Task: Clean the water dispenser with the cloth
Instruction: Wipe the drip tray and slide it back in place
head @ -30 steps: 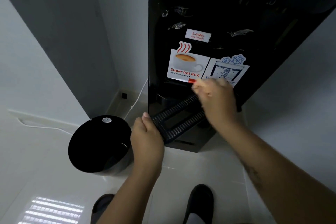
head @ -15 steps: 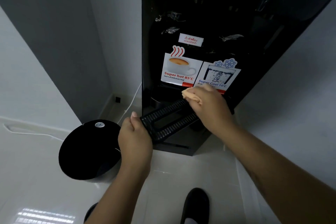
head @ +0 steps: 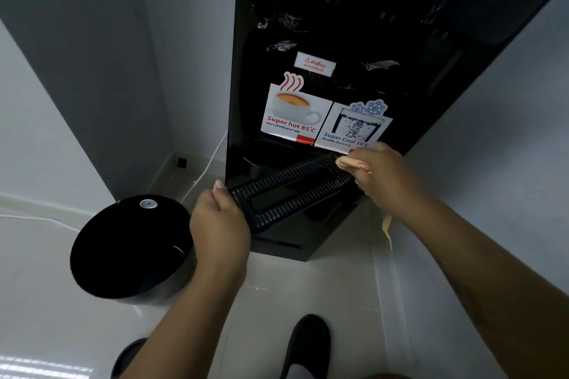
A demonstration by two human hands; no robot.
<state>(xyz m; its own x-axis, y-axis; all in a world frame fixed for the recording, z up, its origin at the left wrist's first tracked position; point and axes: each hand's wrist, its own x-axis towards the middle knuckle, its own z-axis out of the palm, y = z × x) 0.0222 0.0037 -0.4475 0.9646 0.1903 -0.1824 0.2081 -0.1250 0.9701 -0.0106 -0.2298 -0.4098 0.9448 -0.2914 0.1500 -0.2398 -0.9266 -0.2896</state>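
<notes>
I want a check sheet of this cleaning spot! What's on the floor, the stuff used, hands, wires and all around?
Surface: pale glossy floor.
Job's things: black water dispenser; its slatted grille, tilted; peach cloth on the grille's right end.
Clutter: black-lidded bin left of the dispenser.
Grips: left hand grips the grille's left end; right hand holds the cloth.
Cables: white cable beside the dispenser's left side.
Surroundings: grey walls; dark shoe near the bottom edge.
</notes>
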